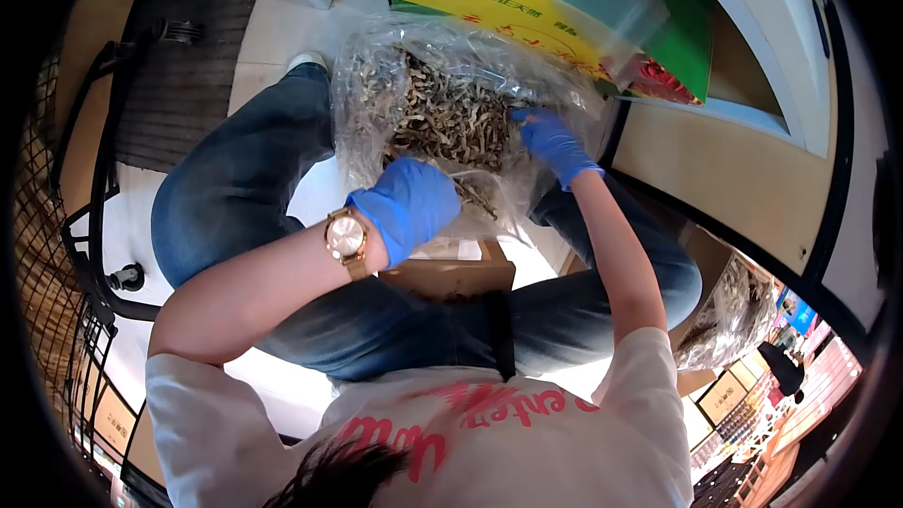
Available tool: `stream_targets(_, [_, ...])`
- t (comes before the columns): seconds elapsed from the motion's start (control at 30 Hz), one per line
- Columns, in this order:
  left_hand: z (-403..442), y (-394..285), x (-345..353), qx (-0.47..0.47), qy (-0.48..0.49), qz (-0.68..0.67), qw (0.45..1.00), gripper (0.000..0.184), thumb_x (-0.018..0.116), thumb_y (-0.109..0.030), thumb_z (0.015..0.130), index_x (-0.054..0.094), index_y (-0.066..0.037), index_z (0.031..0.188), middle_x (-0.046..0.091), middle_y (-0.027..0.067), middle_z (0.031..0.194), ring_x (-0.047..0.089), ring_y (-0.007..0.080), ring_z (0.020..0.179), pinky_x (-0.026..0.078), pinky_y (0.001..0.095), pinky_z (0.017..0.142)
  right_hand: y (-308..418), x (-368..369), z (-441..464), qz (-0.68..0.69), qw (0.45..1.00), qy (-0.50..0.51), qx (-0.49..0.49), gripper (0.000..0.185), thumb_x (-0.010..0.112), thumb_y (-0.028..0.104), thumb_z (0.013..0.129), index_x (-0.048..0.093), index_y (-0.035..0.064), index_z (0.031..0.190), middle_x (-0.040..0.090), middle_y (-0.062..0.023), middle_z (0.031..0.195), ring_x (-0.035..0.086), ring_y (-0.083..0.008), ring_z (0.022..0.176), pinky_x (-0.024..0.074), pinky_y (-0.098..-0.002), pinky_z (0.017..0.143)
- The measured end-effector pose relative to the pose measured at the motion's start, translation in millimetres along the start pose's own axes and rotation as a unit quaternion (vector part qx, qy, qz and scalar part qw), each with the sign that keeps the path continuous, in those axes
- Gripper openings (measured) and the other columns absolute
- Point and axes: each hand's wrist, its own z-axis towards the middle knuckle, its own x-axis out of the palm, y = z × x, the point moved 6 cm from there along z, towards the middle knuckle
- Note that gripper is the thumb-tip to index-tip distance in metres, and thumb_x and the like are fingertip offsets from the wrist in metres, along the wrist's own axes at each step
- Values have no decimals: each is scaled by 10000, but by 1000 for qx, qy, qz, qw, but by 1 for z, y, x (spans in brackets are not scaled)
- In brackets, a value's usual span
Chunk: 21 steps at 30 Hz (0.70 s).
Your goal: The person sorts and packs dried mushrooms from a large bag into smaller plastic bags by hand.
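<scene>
A large clear plastic bag stands between the knees, its mouth spread wide. Inside it lies a heap of dried, curled brownish-grey strips; their exact kind cannot be told. My left hand, in a blue glove, is closed at the near left rim of the bag, its fingertips mostly hidden behind the back of the hand. At the right side, my right hand, also blue-gloved, has its fingers curled on the bag's edge beside the strips. A gold watch sits on the left wrist.
Beyond the bag is a yellow and green printed carton with plastic in its opening. A brown cardboard box stands below the bag. Left are a black wire cart and dark mat; another filled plastic bag is at right.
</scene>
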Motion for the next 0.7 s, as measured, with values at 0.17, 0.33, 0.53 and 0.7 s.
stream_targets(0.17, [1, 3, 1, -43, 65, 2, 997, 103, 576, -115, 715, 678, -116, 702, 642, 56, 658, 640, 223, 647, 464, 341, 506, -22, 51, 15, -212, 959, 134, -128, 355, 591, 267, 807, 589, 79, 1109, 612, -141, 1079, 580, -340, 968, 454, -408, 876])
stream_targets(0.33, [2, 10, -7, -48, 57, -81, 994, 71, 639, -71, 614, 634, -36, 675, 614, 126, 648, 637, 276, 649, 498, 355, 547, -118, 58, -10, -159, 932, 292, 144, 895, 737, 552, 584, 437, 141, 1321, 520, -118, 1241, 513, -299, 1124, 400, -398, 954])
stream_targets(0.53, [1, 8, -3, -52, 63, -89, 993, 61, 638, -75, 620, 626, -48, 673, 616, 126, 671, 641, 280, 663, 504, 367, 556, -117, 7, -5, -241, 891, 352, 156, 896, 662, 621, 637, 402, 145, 1351, 460, -127, 1332, 472, -305, 1187, 373, -401, 986])
stream_targets(0.7, [3, 14, -6, -62, 64, -117, 989, 39, 611, -83, 654, 631, -61, 679, 608, 115, 662, 642, 278, 655, 503, 371, 529, -166, 18, 26, -208, 914, 182, 298, 878, 635, 621, 659, 399, 139, 1353, 449, -133, 1341, 460, -309, 1197, 358, -400, 997])
